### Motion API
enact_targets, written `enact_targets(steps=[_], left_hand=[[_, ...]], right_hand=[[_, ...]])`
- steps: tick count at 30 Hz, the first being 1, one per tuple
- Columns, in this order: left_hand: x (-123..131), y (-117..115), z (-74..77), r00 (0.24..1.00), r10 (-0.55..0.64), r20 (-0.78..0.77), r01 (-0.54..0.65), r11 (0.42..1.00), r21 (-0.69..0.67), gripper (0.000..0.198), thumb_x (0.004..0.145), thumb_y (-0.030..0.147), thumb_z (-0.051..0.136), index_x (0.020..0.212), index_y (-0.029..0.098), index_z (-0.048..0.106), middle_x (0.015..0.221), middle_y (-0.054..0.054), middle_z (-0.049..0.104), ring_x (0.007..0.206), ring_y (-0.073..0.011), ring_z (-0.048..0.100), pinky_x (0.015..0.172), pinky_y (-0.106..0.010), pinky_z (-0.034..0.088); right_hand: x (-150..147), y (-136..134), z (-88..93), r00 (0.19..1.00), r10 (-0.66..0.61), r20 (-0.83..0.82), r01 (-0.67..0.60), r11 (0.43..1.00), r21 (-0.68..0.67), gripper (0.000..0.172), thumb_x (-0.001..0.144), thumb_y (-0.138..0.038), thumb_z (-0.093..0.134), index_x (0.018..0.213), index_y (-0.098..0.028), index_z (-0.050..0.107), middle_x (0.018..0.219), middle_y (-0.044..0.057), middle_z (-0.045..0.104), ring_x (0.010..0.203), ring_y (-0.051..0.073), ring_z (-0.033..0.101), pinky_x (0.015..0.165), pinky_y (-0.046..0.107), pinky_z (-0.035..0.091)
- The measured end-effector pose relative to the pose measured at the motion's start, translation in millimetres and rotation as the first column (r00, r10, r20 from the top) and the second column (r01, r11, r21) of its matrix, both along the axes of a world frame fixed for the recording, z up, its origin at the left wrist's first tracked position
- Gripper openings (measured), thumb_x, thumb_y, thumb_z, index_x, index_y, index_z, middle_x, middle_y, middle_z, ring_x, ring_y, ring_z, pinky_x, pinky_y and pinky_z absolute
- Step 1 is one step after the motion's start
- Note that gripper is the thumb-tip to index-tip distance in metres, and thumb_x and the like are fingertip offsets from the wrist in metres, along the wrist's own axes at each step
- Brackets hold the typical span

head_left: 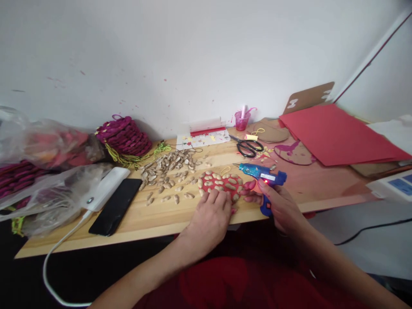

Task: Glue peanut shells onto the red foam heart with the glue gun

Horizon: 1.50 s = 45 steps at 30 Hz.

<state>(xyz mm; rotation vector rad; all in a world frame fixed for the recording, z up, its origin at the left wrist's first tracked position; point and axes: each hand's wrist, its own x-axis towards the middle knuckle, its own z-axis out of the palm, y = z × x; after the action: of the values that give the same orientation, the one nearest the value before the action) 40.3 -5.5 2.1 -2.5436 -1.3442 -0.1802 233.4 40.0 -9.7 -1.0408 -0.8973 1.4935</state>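
My right hand (283, 208) grips a blue glue gun (262, 174) by its handle. A small red light glows on its body, and its nozzle points left, above the tabletop. My left hand (210, 216) rests at the near edge of a red piece (211, 183) covered with peanut shells. Its fingers are bent and close together, with the tips hidden, so what they hold cannot be seen. Loose peanut shells (172, 165) lie in a heap left of the red piece, and several are scattered nearer me.
Black-handled scissors (249, 148) lie behind the glue gun. Red sheets (341, 133) and cut cardboard (294, 153) are at the right. A purple cup (242, 120) stands by the wall. At the left are a black phone (116, 207), a white power strip (107, 189) and plastic bags (61, 141).
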Motion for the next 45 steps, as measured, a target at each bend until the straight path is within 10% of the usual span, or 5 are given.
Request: enact_targets(steps=[45], left_hand=[[1, -1, -4.5, 0.998, 0.018, 0.055, -0.023, 0.994, 0.105, 0.036, 0.097, 0.029, 0.059, 0.126, 0.009, 0.062, 0.103, -0.012, 0.065, 0.094, -0.0291, 0.059, 0.084, -0.045, 0.052]], right_hand=[[1, -1, -0.9, 1.0, -0.001, -0.029, 0.001, 1.0, 0.0, 0.042, 0.07, -0.059, 0.083, 0.078, -0.019, 0.073, 0.088, 0.007, 0.076, 0.08, 0.023, 0.076, 0.064, 0.03, 0.062]])
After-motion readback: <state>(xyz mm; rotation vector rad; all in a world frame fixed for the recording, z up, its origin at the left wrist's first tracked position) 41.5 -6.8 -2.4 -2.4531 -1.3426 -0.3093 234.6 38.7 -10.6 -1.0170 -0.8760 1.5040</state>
